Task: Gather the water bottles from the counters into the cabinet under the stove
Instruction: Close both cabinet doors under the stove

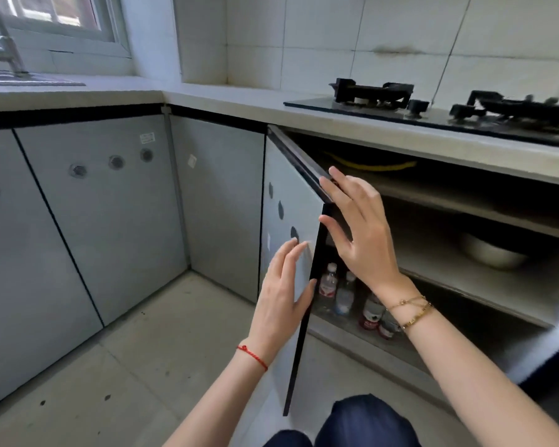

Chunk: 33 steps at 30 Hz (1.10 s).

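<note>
Several water bottles [329,283] stand on the bottom shelf of the cabinet under the stove [439,114], some with red labels, partly hidden behind my right wrist. The cabinet door [288,201] hangs half open, its dark edge toward me. My left hand [284,291] lies flat on the door's outer grey face with fingers spread. My right hand [359,227] is just inside the door's edge near its top corner, fingers apart and holding nothing.
A metal bowl [492,256] sits on the cabinet's middle shelf and a yellow hose [368,164] runs along the top. Closed grey cabinets [104,214] line the left wall under a sink [29,79]. My knees [365,421] are at the bottom, on a concrete floor [126,350].
</note>
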Motion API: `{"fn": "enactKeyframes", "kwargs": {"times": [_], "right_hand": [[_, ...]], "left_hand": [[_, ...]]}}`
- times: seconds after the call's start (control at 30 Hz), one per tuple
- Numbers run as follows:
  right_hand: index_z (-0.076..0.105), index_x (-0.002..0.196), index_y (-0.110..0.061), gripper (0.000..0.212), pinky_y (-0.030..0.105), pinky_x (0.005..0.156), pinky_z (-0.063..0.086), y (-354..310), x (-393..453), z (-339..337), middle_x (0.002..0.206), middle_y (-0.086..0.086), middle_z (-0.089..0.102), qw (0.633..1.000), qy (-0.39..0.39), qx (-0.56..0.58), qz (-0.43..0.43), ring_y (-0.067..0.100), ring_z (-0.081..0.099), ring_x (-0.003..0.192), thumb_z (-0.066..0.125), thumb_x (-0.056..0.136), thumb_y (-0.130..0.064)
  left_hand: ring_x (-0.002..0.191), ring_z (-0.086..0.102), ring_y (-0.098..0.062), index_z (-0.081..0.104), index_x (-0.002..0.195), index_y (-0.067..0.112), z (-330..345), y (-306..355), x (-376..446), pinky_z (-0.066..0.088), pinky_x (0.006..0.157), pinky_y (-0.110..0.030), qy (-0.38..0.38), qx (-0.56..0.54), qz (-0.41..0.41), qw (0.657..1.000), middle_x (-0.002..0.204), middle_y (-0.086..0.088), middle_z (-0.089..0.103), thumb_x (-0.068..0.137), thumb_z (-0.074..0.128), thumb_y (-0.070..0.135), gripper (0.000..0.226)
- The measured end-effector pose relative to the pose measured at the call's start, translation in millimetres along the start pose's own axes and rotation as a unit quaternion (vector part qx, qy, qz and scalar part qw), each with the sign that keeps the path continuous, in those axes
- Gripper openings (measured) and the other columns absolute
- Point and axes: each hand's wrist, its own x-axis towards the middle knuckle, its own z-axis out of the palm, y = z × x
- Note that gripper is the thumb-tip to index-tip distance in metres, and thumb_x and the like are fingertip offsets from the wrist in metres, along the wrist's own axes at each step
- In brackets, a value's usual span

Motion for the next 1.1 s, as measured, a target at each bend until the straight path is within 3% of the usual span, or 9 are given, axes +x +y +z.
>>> {"fn": "enactKeyframes", "kwargs": {"times": [0.07, 0.27, 0.43, 0.57, 0.87, 1.1], "right_hand": [[0.044, 0.143, -0.01, 0.05, 0.04, 0.114, 0.034, 22, -9, -9, 0.151, 0.006, 0.04, 1.0, 0.004, -0.026, 0.015, 0.026, 0.039, 0.136, 0.059, 0.097, -0.021], [0.039, 0.146, -0.012, 0.049, 0.041, 0.117, 0.031, 97, -33, -33, 0.154, 0.004, 0.037, 0.987, 0.0, -0.138, 0.079, 0.023, 0.031, 0.143, 0.054, 0.1, -0.021], [0.026, 0.152, -0.014, 0.061, 0.049, 0.12, 0.021, 153, -37, -37, 0.159, 0.001, 0.026, 0.96, -0.05, -0.246, 0.125, 0.025, 0.015, 0.149, 0.052, 0.099, -0.03], [0.015, 0.154, -0.016, 0.071, 0.054, 0.121, 0.009, 183, -37, -30, 0.163, 0.001, 0.012, 0.935, -0.098, -0.312, 0.136, 0.028, 0.003, 0.151, 0.051, 0.098, -0.039], [0.008, 0.155, -0.019, 0.074, 0.062, 0.117, 0.011, 210, -35, -12, 0.164, 0.004, 0.003, 0.894, -0.098, -0.403, 0.168, 0.033, 0.0, 0.15, 0.047, 0.098, -0.043], [0.009, 0.155, -0.019, 0.072, 0.061, 0.118, 0.011, 211, -35, -10, 0.164, 0.004, 0.006, 0.891, -0.1, -0.412, 0.164, 0.034, 0.003, 0.15, 0.046, 0.099, -0.044]], "left_hand": [[0.149, 0.015, -0.006, 0.019, 0.153, 0.023, 20, 4, 10, 0.02, 0.122, -0.028, -0.029, 0.002, 0.015, 0.999, 0.161, 0.006, 0.018, 0.095, 0.058, 0.023, 0.07], [0.151, -0.005, -0.01, 0.002, 0.155, 0.029, 91, 13, 48, 0.018, 0.122, -0.044, -0.122, 0.047, 0.076, 0.988, 0.164, 0.008, -0.003, 0.097, 0.053, 0.024, 0.078], [0.152, -0.007, -0.014, -0.002, 0.155, 0.031, 144, 22, 86, 0.016, 0.122, -0.048, -0.165, 0.042, 0.074, 0.983, 0.164, 0.008, -0.008, 0.099, 0.048, 0.025, 0.075], [0.151, -0.01, -0.019, -0.002, 0.155, 0.031, 173, 26, 108, 0.013, 0.123, -0.05, -0.173, 0.037, 0.058, 0.982, 0.163, 0.007, -0.014, 0.097, 0.051, 0.021, 0.079], [0.152, -0.009, -0.022, 0.0, 0.155, 0.028, 202, 18, 130, 0.013, 0.123, -0.05, -0.171, 0.075, 0.054, 0.981, 0.163, 0.004, -0.014, 0.097, 0.05, 0.024, 0.077], [0.152, -0.009, -0.023, 0.0, 0.155, 0.027, 206, 15, 128, 0.013, 0.123, -0.049, -0.16, 0.08, 0.061, 0.982, 0.163, 0.004, -0.014, 0.095, 0.052, 0.022, 0.08]]}}
